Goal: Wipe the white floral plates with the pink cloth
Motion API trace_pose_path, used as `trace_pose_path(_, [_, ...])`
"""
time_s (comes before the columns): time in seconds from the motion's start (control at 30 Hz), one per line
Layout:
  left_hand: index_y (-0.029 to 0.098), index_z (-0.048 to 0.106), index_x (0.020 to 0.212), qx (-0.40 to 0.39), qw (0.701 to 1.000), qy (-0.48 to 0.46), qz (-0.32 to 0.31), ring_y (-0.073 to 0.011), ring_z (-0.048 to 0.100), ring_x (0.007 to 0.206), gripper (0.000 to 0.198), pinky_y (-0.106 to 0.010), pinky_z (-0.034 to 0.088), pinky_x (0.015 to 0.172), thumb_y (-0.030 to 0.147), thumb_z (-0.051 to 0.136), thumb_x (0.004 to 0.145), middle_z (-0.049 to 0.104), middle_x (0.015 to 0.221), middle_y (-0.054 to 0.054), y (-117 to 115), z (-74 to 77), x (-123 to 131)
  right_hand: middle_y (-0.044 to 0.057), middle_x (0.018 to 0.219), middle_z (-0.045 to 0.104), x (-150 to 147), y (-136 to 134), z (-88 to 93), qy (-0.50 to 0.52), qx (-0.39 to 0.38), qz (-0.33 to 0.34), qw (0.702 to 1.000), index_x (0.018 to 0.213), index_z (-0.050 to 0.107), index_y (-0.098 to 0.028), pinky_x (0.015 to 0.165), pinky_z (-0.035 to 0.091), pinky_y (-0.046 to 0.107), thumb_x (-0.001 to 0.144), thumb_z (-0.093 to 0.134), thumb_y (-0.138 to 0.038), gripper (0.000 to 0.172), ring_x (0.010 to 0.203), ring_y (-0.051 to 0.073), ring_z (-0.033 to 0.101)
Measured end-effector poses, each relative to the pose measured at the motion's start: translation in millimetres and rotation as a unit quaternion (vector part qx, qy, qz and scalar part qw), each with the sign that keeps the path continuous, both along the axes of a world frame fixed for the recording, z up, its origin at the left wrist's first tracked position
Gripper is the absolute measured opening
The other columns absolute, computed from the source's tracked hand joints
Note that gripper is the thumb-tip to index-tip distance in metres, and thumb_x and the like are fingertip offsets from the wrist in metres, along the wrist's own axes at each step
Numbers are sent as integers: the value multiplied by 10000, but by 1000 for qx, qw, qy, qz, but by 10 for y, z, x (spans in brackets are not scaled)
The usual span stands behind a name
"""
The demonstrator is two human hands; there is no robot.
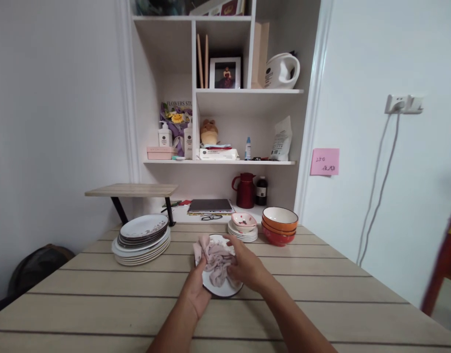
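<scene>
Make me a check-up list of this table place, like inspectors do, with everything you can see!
Surface: planked table, with dark lines across it.
Job's things: white plate with a dark rim, crumpled pink cloth on it.
Clutter: plate stack at left; small plates and nested bowls at right; red jug on the shelf behind.
Grippers: bare hands; left hand holds the plate's left side, right hand touches the cloth, grip unclear.
Cables: grey cable hangs from the wall socket.
Surroundings: white walls, pink note; no other person seen.
</scene>
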State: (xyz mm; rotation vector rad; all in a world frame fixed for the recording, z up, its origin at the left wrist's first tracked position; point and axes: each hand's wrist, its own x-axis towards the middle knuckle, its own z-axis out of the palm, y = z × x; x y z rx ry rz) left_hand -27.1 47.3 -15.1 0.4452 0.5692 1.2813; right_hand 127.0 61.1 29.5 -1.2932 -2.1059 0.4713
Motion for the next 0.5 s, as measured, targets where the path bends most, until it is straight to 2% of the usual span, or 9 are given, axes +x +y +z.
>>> trace_pose_path(0.07, [102,606,1184,-6,1000,-6,-2,-277,683,971,449,-405,514,885,388,582,839,735,1013,-163,-7,-1,4,77,1288,528,12,-14,14,-67,-27,-45,996,1331,415,-287,691,391,270,585,663,-165,796,946,218,589])
trace_pose_path(0.1, [112,606,1189,-11,1000,-7,-4,-279,678,986,451,-411,510,895,398,577,841,733,1027,-159,-9,1,8,67,1205,585,22,-15,23,-101,-44,-58,992,1253,503,-280,673,380,272,593,678,-208,686,922,228,596])
trace_pose_path(0.17, [122,600,1199,-18,1000,-3,8,-286,671,1008,458,-419,504,908,409,572,842,730,1042,-157,-11,7,14,45,973,664,56,5,43,-131,-77,-77,985,1022,632,-249,644,361,269,661,630,-245,361,857,228,605])
trace_pose_path(0.2, [115,595,1202,-25,999,2,22,-291,667,1017,463,-423,501,912,403,575,841,731,1040,-161,-10,10,16,36,878,669,83,25,52,-123,-86,-87,985,941,646,-238,632,355,265,696,585,-235,253,816,217,606])
trace_pose_path(0.23, [103,589,1206,-33,999,8,38,-296,664,1025,466,-426,498,918,390,581,838,731,1033,-167,-9,11,17,27,818,664,115,52,61,-103,-86,-100,986,909,643,-233,625,352,260,716,545,-214,217,782,205,602])
trace_pose_path(0.4, [55,543,1244,-62,995,21,72,-309,645,1066,482,-446,476,954,289,600,827,729,1027,-191,-12,-1,-2,17,832,656,263,187,76,16,10,-157,987,1005,606,-231,681,379,258,730,472,-167,312,796,193,585])
trace_pose_path(0.5, [50,533,1254,-64,995,22,77,-311,638,1079,494,-446,466,969,275,605,820,726,1032,-197,-21,-3,-11,21,863,650,264,202,69,45,37,-146,988,1010,622,-230,692,392,263,759,427,-165,324,801,194,582])
